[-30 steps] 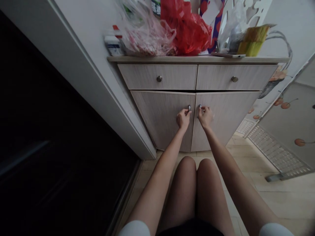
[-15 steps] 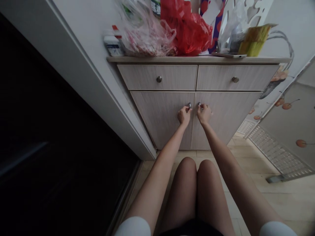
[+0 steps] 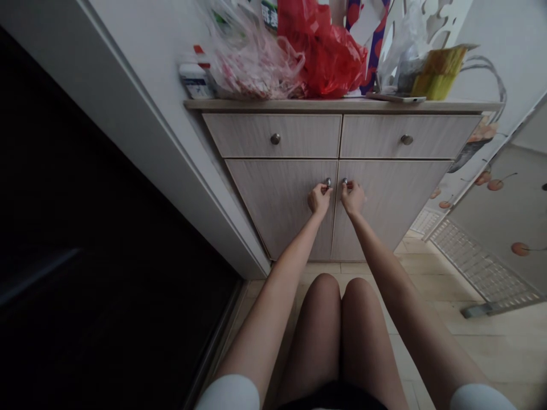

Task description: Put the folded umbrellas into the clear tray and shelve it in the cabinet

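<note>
My left hand (image 3: 319, 199) pinches the small metal knob (image 3: 329, 181) of the left cabinet door (image 3: 277, 199). On the right door (image 3: 397, 199), my right hand (image 3: 353, 197) grips the matching knob (image 3: 345, 181). Both doors are closed, with a narrow vertical seam between them. The fingertips partly hide each knob. Above the doors are a left drawer (image 3: 252, 136) and a right drawer (image 3: 384, 136), both pushed in, each with a round knob.
On the cabinet top (image 3: 299, 106) lie a clear plastic bag (image 3: 256, 62), a red plastic bag (image 3: 329, 57), a white bottle (image 3: 195, 80), a flat phone-like device (image 3: 397, 98) and a yellow box (image 3: 440, 74). A dark door (image 3: 106, 273) stands left; a patterned panel (image 3: 491, 228) stands right.
The view has shifted very slightly. Both hands stay on the door knobs, and the doors remain closed.
</note>
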### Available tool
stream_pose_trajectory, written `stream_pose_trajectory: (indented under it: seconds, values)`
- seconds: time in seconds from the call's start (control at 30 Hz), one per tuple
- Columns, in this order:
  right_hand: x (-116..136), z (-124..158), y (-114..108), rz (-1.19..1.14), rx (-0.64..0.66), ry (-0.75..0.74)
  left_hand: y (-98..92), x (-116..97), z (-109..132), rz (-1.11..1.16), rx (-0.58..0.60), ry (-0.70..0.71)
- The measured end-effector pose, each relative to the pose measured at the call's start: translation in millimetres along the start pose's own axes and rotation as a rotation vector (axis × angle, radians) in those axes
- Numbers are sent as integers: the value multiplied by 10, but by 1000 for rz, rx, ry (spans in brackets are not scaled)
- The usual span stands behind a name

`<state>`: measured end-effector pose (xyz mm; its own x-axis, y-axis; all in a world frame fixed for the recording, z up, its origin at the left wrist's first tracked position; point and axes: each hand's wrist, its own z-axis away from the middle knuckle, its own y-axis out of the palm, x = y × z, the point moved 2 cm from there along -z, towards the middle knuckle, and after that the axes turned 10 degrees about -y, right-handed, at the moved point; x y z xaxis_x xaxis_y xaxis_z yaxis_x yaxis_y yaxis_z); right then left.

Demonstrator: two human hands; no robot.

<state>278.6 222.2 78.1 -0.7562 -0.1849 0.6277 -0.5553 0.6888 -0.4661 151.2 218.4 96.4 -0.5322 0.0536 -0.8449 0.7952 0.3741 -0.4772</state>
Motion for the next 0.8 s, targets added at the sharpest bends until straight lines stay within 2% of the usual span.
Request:
stream_pose_trajectory:
  seconds: [0.27, 0.5, 0.67, 0.8]
  values:
    - [-97, -61, 109, -181, -1, 21, -4, 54, -55, 74, 91, 43]
    - [-160, -13, 139, -397, -69, 81, 103, 179, -59, 296, 197, -4]
    - [-205, 142, -68, -493, -55, 114, 21, 299, 117, 344, 162, -48]
    - [-205, 272, -325, -625, 62, 287, -182, 334, 293, 419, 191, -271]
